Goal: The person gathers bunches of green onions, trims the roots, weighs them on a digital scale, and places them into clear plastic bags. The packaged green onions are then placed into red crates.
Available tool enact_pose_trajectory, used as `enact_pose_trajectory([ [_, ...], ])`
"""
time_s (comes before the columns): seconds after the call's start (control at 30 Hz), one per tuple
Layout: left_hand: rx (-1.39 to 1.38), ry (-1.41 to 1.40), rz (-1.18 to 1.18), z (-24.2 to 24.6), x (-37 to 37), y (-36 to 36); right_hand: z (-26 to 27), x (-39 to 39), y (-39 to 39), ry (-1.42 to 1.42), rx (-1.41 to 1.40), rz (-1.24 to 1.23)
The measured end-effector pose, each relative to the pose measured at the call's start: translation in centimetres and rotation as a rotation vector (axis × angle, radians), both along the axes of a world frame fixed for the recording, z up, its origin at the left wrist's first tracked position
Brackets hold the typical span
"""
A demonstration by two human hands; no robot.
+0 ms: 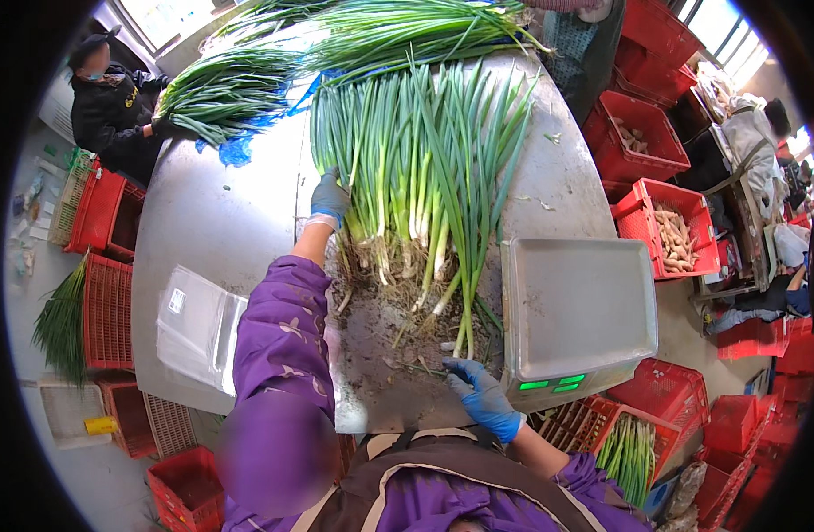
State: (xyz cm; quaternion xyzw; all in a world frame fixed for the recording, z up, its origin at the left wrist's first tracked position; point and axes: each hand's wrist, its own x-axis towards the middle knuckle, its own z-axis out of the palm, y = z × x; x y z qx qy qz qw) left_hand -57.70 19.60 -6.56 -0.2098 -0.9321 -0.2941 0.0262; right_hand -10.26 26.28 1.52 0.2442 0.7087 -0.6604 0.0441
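A wide row of green onions point(407, 166) lies on the metal table, leaves pointing away from me and soil-caked roots towards me. My left hand point(330, 198), in a blue glove, is against the leftmost stalks; its fingers are partly hidden, so its grip is unclear. Two longer stalks point(466, 319) reach nearer to me on the right of the row. At their root ends are the fingertips of my right hand point(483, 399), also gloved in blue. A thin green strip point(417, 368) runs up to those fingers; whether they pinch anything cannot be made out.
Right of the onions stands a scale point(583, 306) with a lit green display. Clear plastic bags point(197, 326) lie left. Large onion bundles point(407, 33) cover the far end. Another person point(111, 100) handles a bundle at far left. Red crates point(673, 229) line both sides.
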Motion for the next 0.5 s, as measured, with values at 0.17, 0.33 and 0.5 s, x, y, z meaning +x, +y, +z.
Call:
enact_pose_trajectory([
  [0.17, -0.031, -0.064, -0.082, -2.2, -0.9, 1.5, -0.1, -0.9, -1.5, 0.214, 0.293, -0.112],
  [0.33, -0.069, -0.107, -0.065, -0.3, -0.8, 1.7, -1.1, -0.8, -0.1, 0.147, 0.528, -0.244],
  [0.5, 0.760, -1.145, -0.239, 6.3, 7.3, -2.2, -4.3, -4.8, 1.8, -0.113, 0.652, -0.221],
])
